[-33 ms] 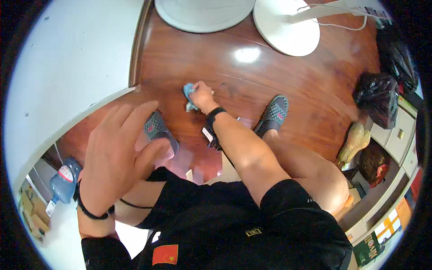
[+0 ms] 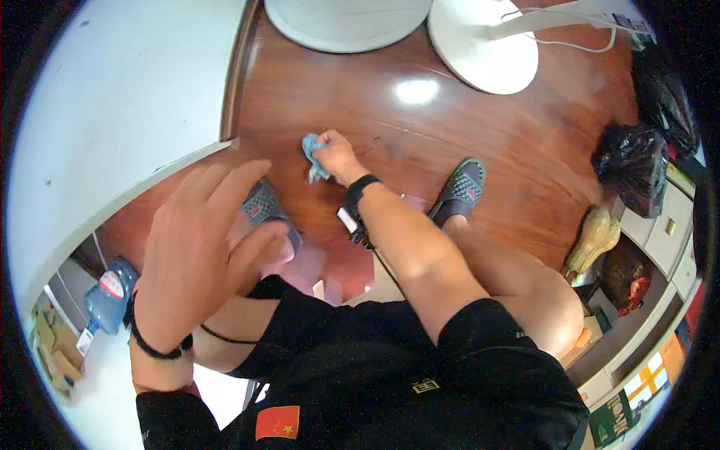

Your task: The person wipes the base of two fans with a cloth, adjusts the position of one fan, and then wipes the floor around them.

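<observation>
A crumpled blue cloth (image 2: 310,148) lay on the brown wooden floor (image 2: 330,90), left of a bulging black plastic bag (image 2: 631,166) near the floor's right edge.

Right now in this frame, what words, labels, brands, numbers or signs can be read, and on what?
I copy no printed wording; print and signs stand here:
Green box: large pale lettering, seen sideways.
Blue water bottle: red-and-white label, too small to read.
Black shirt: gold emblem, too small to read surely.
Black shirt: red patch with yellow star design, no words.
Slippers: pinkish tags, too small to read.
</observation>
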Motion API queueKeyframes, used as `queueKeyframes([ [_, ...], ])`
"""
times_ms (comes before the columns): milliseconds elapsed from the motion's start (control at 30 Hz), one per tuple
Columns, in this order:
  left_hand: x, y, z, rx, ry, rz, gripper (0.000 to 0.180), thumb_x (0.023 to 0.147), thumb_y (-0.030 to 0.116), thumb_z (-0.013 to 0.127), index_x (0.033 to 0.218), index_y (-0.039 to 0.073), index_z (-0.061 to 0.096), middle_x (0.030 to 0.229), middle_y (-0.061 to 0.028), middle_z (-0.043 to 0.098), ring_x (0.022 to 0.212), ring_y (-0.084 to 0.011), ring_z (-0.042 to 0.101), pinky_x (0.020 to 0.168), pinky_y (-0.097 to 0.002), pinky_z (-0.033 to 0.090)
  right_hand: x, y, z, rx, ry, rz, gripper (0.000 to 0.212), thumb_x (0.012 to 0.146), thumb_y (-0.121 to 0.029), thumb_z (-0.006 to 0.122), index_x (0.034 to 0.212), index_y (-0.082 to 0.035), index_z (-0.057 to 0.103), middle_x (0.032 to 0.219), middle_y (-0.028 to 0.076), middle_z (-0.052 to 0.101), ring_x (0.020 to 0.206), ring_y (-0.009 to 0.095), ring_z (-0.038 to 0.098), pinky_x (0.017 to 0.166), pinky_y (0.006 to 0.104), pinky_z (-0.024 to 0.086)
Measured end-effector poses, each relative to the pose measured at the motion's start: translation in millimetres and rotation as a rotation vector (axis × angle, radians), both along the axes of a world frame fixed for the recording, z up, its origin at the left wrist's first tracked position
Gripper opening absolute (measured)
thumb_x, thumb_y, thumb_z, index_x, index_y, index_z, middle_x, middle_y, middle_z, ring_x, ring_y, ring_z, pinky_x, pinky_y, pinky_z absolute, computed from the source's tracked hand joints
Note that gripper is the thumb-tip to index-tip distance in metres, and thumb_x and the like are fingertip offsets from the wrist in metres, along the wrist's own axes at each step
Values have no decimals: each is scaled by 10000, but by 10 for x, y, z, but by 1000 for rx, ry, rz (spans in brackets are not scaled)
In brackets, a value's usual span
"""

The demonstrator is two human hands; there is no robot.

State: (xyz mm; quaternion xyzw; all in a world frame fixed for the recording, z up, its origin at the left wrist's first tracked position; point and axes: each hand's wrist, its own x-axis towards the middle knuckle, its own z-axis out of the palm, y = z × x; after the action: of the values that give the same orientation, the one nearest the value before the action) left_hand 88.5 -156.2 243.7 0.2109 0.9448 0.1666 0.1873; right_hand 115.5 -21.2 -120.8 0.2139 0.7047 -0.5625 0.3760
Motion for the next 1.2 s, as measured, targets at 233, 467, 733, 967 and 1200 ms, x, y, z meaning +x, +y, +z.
queueKeyframes([
  [233,39,-210,27,87,-9,77,471,836,174,752,1265,34,617,1150,-183,672,1076,-397,626,931,-435,503,-788,506,568,-835,-117,-198,285,893,-68,637,1177,-50,634,962,70,695,824,188,688,705,327,574],
  [467,145,-384,49,39,-47,111,489,829,221,768,1254,32,618,1172,-182,671,1080,-404,626,928,-436,504,-382,1538,-132,336,88,-91,335,940,-221,611,1250,-92,614,1054,165,683,827,318,688,734,454,572],
  [733,78,-421,69,-42,-51,106,557,802,235,768,1299,45,600,1223,-183,653,1100,-406,621,941,-451,503,747,521,-269,678,631,319,295,890,-45,558,1157,-133,648,1129,267,527,923,467,626,807,524,537],
  [967,72,-500,19,-63,-102,139,555,789,230,770,1283,36,606,1249,-179,645,1111,-409,618,953,-458,499,1799,-134,60,245,438,1042,260,930,-150,542,1162,-155,658,1161,214,523,883,420,654,724,485,592],
  [1200,81,-486,52,-51,-131,119,547,775,212,776,1263,29,606,1243,-179,644,1123,-411,610,948,-454,500,1267,12,-74,407,695,1260,258,912,-186,580,1145,-152,684,1147,172,546,995,379,634,756,459,603],
])
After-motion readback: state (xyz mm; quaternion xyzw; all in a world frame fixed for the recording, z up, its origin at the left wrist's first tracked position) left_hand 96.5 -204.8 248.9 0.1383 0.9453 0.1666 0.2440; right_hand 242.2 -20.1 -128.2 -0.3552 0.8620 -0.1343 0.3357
